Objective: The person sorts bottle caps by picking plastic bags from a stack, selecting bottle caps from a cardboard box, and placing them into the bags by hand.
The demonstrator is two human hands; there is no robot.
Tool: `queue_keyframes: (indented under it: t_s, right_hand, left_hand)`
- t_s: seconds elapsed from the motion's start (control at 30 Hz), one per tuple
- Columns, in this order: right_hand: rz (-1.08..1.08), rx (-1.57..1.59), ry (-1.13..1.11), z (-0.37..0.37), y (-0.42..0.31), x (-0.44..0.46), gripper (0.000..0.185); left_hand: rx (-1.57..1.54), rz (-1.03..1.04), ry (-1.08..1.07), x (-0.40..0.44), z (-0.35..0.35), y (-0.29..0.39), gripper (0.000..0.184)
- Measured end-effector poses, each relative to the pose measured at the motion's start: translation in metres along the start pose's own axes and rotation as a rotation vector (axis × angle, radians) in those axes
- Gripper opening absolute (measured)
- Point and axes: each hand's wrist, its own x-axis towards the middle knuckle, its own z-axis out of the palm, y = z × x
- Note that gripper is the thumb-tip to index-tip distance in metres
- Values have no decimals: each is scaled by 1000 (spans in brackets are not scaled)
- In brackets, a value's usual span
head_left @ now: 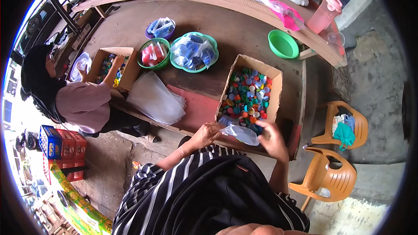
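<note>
My left hand [207, 134] is closed on the edge of a clear plastic bag [240, 134], in front of an open cardboard box. Something pale or bluish shows through the bag, too unclear to name. At the bag's other end is my right hand [274, 140], slightly blurred, thumb and fingers apart, with nothing visible between them. The cardboard box [278, 88] holds many bottle caps [248, 91] in blue, green, red, orange and white. To its left, a stack of flat clear plastic bags [155, 98] lies on the table.
Across the table, another person [82, 100] reaches into a second box [128, 72] of caps. Basins of filled bags [193, 52] and a green basin [282, 43] stand farther back. Orange plastic chairs [335, 176] are at the right, stacked crates [65, 150] at the left.
</note>
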Motion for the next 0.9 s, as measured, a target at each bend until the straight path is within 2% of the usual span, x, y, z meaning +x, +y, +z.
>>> queue_keyframes:
  t_s: [0.03,0.07,0.17,0.2,0.3,0.33,0.43,0.57,0.6,0.7,0.73,0.83,0.87,0.9]
  right_hand:
    - [82,86,-134,8,-1,-4,56]
    - [58,117,-185,20,-3,-8,59]
    - [-7,147,-272,55,7,-20,64]
    - [10,131,-224,61,-3,-23,48]
    - [224,337,-129,86,20,-40,30]
    - [289,389,-100,88,20,-42,25]
    - [498,466,-39,105,31,-49,25]
    - [541,392,76,120,30,-48,28]
    - [544,361,65,119,30,-47,33]
    - [526,335,201,124,30,-46,33]
    - [529,307,219,123,31,-45,43]
    - [410,152,281,121,15,-42,61]
    - [217,51,257,123,27,-45,78]
    - [52,-161,234,112,10,-38,84]
  left_hand:
    - [-11,-33,3,0,-2,7,20]
    - [-1,-129,-46,-2,-4,15,21]
    - [-53,-103,8,-8,-1,25,20]
    - [-88,-123,21,-9,-2,32,18]
    - [-10,-116,19,-20,1,22,19]
    - [-57,-145,77,-21,4,26,23]
    - [-25,-324,47,-32,12,22,25]
    - [-53,-506,51,-36,16,27,20]
    - [-166,-464,112,-43,24,15,19]
    - [-276,-424,188,-42,28,9,26]
    - [-242,-308,253,-41,30,9,28]
    - [-189,-379,150,-36,21,13,24]
    - [-181,-401,131,-35,19,17,24]
    - [-139,-372,120,-34,17,18,24]
